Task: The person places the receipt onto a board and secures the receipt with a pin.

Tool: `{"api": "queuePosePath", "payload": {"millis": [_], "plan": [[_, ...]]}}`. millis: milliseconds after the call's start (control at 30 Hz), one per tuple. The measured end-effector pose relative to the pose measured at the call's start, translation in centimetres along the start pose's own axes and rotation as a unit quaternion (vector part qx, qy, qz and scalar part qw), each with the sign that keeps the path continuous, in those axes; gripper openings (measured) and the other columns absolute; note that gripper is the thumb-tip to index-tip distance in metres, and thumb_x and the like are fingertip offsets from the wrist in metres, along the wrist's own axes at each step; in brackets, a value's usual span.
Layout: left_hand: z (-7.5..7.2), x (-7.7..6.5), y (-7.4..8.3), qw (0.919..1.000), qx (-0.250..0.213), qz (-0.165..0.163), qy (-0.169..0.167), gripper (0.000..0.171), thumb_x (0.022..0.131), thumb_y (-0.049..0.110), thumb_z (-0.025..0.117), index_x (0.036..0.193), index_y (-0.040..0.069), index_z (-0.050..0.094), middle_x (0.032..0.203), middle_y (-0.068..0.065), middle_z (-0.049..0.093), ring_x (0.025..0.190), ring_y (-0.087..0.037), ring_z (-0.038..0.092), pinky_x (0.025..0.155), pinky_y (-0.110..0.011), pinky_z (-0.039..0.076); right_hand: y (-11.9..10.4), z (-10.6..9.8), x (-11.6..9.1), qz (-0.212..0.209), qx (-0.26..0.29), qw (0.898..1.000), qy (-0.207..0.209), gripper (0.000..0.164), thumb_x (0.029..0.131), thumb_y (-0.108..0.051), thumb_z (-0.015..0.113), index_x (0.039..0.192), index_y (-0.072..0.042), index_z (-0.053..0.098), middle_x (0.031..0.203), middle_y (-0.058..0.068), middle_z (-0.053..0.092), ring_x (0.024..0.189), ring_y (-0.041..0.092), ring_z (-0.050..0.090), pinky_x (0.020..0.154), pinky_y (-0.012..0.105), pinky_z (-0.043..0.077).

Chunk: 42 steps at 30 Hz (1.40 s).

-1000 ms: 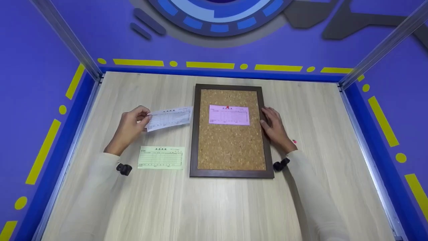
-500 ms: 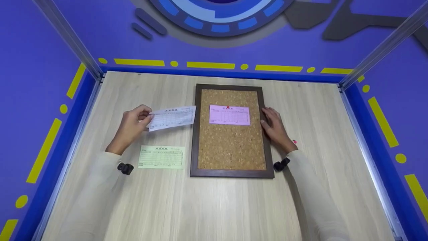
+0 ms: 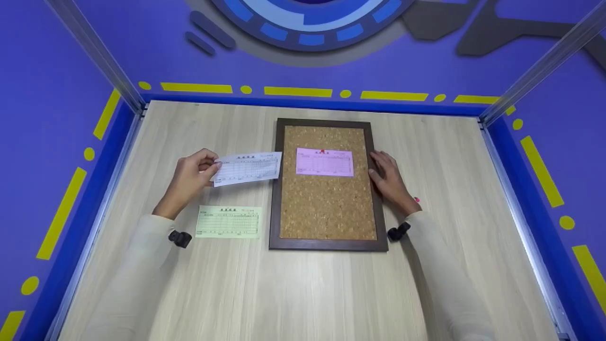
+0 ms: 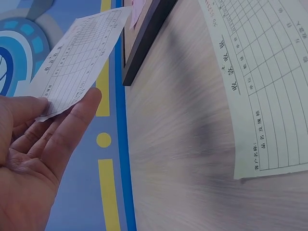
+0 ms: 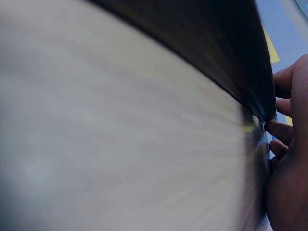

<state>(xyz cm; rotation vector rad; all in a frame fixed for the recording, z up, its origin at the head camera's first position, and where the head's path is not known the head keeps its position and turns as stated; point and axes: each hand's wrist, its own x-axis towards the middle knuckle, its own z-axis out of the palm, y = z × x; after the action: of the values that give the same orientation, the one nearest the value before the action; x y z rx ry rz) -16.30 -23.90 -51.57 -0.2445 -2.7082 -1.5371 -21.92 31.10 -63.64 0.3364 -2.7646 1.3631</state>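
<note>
In the head view my left hand (image 3: 189, 176) pinches a white printed slip (image 3: 248, 168) by its left end, between thumb and fingers. The slip is raised and tilted, and its right end overlaps the left side of the dark frame of the corkboard (image 3: 326, 208). In the left wrist view the thumb (image 4: 26, 108) lies over the slip's corner. My right hand (image 3: 389, 180) rests against the board's right edge, with fingertips at the frame side in the right wrist view. A pink slip (image 3: 324, 163) is fixed on the cork by a red pushpin (image 3: 322, 151) at its top.
A green slip (image 3: 228, 222) lies flat on the wooden table (image 3: 322, 293), left of the board. A small red pushpin (image 3: 417, 200) lies on the table, right of the right hand. Blue walls (image 3: 303, 71) enclose the table at the back and sides.
My left hand has moved a little to the right with the white slip, whose right end has come over the board's left frame. The right hand and board have stayed in place.
</note>
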Motion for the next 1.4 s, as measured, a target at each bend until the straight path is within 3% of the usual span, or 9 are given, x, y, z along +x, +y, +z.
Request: {"api": "queuePosePath", "payload": {"millis": [733,1400], "plan": [[0.9,0.3,0.4,0.9997,-0.02,-0.015,-0.001,0.013,0.107,0.0,0.069,0.119,-0.005,0.071,0.11,-0.022,0.076,0.097,-0.029,0.073,0.063,-0.024,0.063,-0.4,-0.8,-0.2,0.021,-0.012,0.999,-0.041,0.057,0.114,-0.012,0.056,0.168,-0.001,0.041,0.176,0.024,0.03,0.168,0.04,0.016,0.135,0.059,0.014],[1.8,0.7,1.2,0.9997,-0.02,-0.012,-0.011,0.015,0.108,0.002,0.068,0.122,-0.004,0.071,0.112,-0.021,0.075,0.099,-0.03,0.074,0.067,-0.024,0.064,-1.5,-1.2,-0.7,0.019,-0.011,0.999,-0.029,0.054,0.111,-0.012,0.06,0.163,0.0,0.049,0.174,0.024,0.033,0.165,0.042,0.022,0.134,0.061,0.017]]}}
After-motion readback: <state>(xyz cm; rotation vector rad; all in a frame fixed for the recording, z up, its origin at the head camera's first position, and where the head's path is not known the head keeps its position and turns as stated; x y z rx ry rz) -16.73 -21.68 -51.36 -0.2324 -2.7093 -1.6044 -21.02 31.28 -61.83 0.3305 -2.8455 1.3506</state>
